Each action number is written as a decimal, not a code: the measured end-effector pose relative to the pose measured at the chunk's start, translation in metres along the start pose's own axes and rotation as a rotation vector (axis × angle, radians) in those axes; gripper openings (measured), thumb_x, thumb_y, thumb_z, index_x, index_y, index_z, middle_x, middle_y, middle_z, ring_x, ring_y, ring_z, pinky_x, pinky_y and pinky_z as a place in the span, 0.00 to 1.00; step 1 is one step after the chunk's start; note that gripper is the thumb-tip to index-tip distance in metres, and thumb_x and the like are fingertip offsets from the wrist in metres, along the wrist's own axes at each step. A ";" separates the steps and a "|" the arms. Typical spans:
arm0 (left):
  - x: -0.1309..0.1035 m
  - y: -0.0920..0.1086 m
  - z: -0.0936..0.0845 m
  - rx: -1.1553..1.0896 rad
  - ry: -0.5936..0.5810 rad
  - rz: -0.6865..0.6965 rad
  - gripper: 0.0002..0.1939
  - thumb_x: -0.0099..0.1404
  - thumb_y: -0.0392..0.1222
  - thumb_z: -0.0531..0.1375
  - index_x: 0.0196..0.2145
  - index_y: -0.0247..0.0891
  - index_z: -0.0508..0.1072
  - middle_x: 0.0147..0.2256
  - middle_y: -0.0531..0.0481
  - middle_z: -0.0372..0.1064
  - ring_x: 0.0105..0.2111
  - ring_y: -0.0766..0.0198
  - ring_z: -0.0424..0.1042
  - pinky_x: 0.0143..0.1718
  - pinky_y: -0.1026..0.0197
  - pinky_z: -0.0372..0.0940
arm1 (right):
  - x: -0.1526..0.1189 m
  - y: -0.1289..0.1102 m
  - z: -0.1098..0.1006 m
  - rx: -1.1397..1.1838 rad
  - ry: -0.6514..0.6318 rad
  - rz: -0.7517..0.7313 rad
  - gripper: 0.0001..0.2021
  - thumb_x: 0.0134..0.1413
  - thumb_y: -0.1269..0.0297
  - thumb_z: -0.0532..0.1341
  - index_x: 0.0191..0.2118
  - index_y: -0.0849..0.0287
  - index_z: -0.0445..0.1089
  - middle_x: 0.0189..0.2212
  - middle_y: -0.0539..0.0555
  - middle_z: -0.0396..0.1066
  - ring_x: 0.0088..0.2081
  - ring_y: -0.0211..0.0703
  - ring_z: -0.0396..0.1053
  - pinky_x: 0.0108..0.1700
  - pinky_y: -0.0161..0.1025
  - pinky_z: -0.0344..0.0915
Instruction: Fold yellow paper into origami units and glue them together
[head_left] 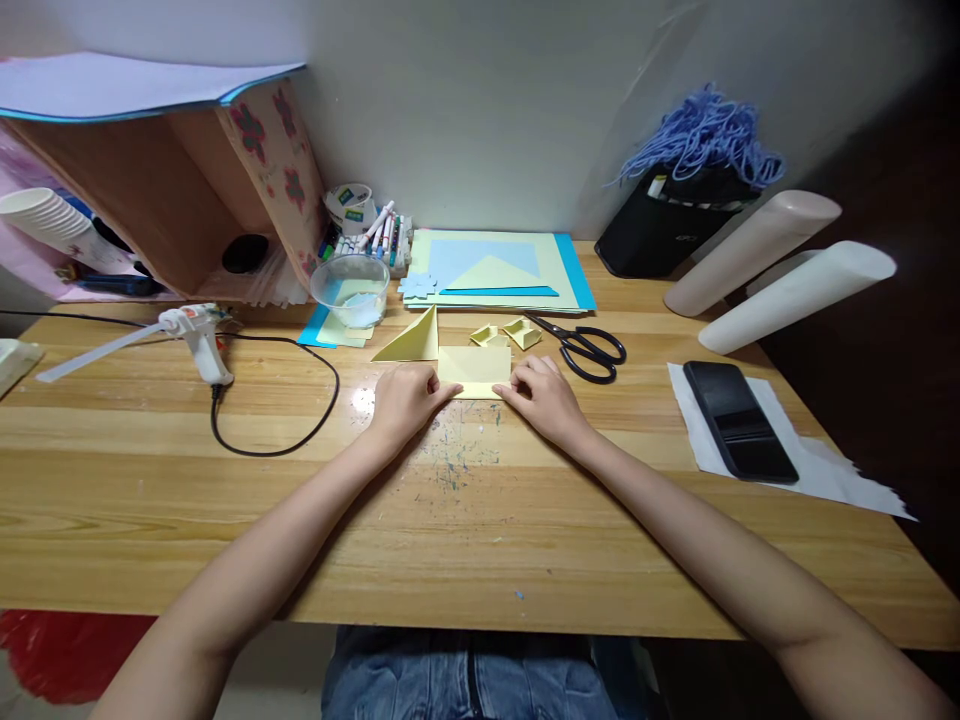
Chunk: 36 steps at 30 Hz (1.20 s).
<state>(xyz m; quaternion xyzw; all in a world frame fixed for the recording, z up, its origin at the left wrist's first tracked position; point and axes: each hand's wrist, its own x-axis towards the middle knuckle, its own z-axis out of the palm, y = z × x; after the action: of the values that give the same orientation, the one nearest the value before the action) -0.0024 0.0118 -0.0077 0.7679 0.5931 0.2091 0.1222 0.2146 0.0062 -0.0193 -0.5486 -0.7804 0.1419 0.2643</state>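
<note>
A pale yellow paper (475,366) with a folded strip along its near edge lies in the middle of the table. My left hand (407,402) grips its left end, thumb on the fold and fingers curled. At the right end my right hand (546,398) does the same, thumb and fingers pinched on the paper. Just behind the left hand stands a folded yellow triangle (415,340). Two small folded yellow pieces (523,332) sit beyond the paper, beside black-handled scissors (592,350).
Left: a glue gun (196,340) with its looped cable, and a cardboard box (165,190). Behind: a clear bowl (350,292), markers (380,235) and stacked paper sheets (574,275). Right: a phone (739,420), paper rolls (799,295) and a black holder (660,228) with blue yarn.
</note>
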 end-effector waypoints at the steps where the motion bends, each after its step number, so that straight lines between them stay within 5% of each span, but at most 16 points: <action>1: 0.000 0.000 0.000 0.003 -0.003 -0.003 0.21 0.55 0.58 0.56 0.18 0.38 0.66 0.20 0.50 0.64 0.23 0.64 0.61 0.24 0.61 0.46 | 0.000 0.000 0.000 -0.006 0.000 0.003 0.14 0.52 0.57 0.58 0.22 0.57 0.59 0.27 0.53 0.63 0.34 0.46 0.58 0.35 0.41 0.58; 36: 0.007 0.003 0.002 0.242 -0.071 0.152 0.21 0.60 0.56 0.52 0.20 0.36 0.65 0.24 0.43 0.67 0.26 0.59 0.64 0.29 0.59 0.51 | -0.002 -0.002 0.004 -0.204 0.053 -0.104 0.14 0.56 0.57 0.52 0.23 0.56 0.62 0.29 0.58 0.61 0.35 0.50 0.57 0.34 0.45 0.58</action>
<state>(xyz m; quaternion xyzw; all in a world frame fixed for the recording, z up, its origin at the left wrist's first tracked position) 0.0023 0.0174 -0.0068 0.8267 0.5492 0.1175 0.0335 0.2115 0.0040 -0.0225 -0.5350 -0.8110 0.0331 0.2344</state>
